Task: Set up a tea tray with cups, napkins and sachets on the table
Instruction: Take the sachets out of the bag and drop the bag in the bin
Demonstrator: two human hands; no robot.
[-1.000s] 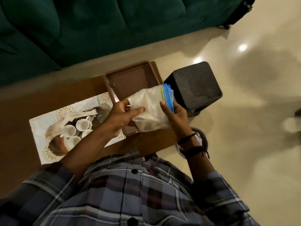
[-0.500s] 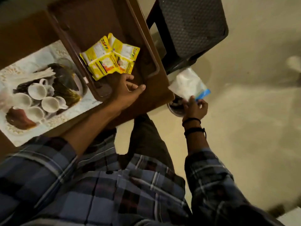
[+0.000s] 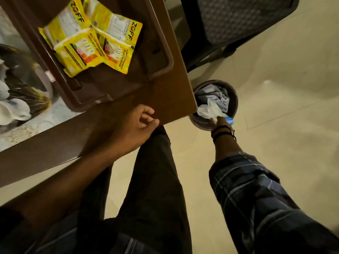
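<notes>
A brown plastic tray (image 3: pixel 167 57) lies on the wooden table (image 3: pixel 161 96) and holds several yellow sachets (image 3: pixel 91 39). My left hand (image 3: pixel 135 125) rests on the table's near edge, fingers loosely curled, holding nothing. My right hand (image 3: pixel 219 122) reaches down to a round bin (image 3: pixel 233 99) on the floor and grips a crumpled clear plastic bag (image 3: pixel 209 110) with a blue strip, held over the bin's rim. White cups (image 3: pixel 11 110) stand at the far left on a patterned sheet.
A dark plastic stool (image 3: pixel 238 21) stands on the floor beyond the bin. A metal dish (image 3: pixel 36 74) sits beside the cups, left of the tray. My legs are under the table edge. The tiled floor (image 3: pixel 284 107) stretches to the right.
The sachets now lie in the tray, out of the bag. My right hand has carried the emptied bag down to the bin. My left hand moved from the bag to the table edge.
</notes>
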